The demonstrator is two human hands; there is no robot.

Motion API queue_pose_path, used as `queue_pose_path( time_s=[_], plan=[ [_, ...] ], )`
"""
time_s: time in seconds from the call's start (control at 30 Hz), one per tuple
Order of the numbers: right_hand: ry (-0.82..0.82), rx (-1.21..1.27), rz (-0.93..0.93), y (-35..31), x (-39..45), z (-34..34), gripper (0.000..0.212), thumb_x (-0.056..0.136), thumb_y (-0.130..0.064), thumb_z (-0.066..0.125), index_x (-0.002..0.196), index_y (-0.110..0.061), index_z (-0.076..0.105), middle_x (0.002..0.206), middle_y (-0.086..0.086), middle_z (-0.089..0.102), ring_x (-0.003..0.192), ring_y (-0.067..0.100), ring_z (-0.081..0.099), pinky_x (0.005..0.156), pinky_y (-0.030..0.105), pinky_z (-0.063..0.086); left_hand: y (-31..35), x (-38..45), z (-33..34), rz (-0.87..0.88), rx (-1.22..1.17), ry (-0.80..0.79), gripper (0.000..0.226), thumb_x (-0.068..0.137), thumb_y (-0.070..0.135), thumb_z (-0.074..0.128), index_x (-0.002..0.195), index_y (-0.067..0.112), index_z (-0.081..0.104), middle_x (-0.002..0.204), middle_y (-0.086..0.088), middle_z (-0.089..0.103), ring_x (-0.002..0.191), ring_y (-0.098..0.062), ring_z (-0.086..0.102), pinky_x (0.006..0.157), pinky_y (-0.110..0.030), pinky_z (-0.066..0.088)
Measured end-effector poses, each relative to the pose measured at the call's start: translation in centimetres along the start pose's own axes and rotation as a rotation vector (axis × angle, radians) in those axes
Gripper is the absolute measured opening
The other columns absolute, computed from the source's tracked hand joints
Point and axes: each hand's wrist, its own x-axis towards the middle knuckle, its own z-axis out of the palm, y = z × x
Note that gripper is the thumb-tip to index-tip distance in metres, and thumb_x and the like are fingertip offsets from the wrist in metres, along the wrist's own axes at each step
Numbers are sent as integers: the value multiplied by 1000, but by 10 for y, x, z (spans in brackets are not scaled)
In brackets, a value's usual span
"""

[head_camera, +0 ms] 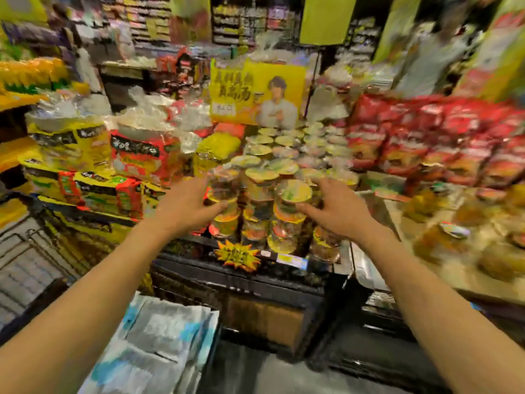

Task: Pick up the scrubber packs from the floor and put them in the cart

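Scrubber packs (159, 345), white-blue, lie at the bottom of the view, low between the forearms; blurry, surface under them unclear. Left hand (186, 204) and right hand (336, 207) reach forward, fingers relaxed, holding nothing, before stacked noodle cups (272, 194).

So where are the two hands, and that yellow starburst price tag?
Left hand (186, 204), head view, back of the hand.
Right hand (338, 207), head view, back of the hand.
Yellow starburst price tag (237, 255), head view, its centre.
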Motion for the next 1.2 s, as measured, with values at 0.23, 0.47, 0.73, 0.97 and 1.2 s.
queue_pose_path(
  time_s=[0.23,0.47,0.73,0.97,1.2],
  plan=[
    [112,-56,340,133,-135,-84,84,94,-69,54,158,-18,35,158,9,43,144,30,42,112,44,41,190,22,35,370,-39,-30,80,93,64,56,157,21,35,159,-5,44,143,-28,44,110,-44,42],
    [169,-100,719,272,-315,-152,90,90,-75,51,160,-21,33,159,8,43,144,30,43,112,49,44,409,-4,95,720,-84,-99,82,91,67,57,155,20,37,154,-4,51,137,-27,51,103,-41,48],
    [326,-158,1115,361,-525,-213,81,88,-69,61,148,-16,50,148,14,54,138,33,49,111,44,41,626,-67,140,1078,-114,-180,86,86,75,55,154,23,40,148,-8,55,132,-31,54,103,-46,50],
    [397,-175,1432,378,-643,-221,85,91,-64,61,157,-15,38,158,14,44,145,33,42,118,47,38,748,-131,193,1365,-181,-300,85,85,75,55,149,20,45,145,-10,57,131,-31,56,103,-44,49],
    [339,-294,1650,404,-705,-232,88,91,-73,53,159,-21,33,163,5,39,149,27,38,118,44,37,870,-164,244,1623,-206,-291,92,82,81,44,150,19,44,141,-9,61,128,-31,59,102,-43,50]
  ],
)
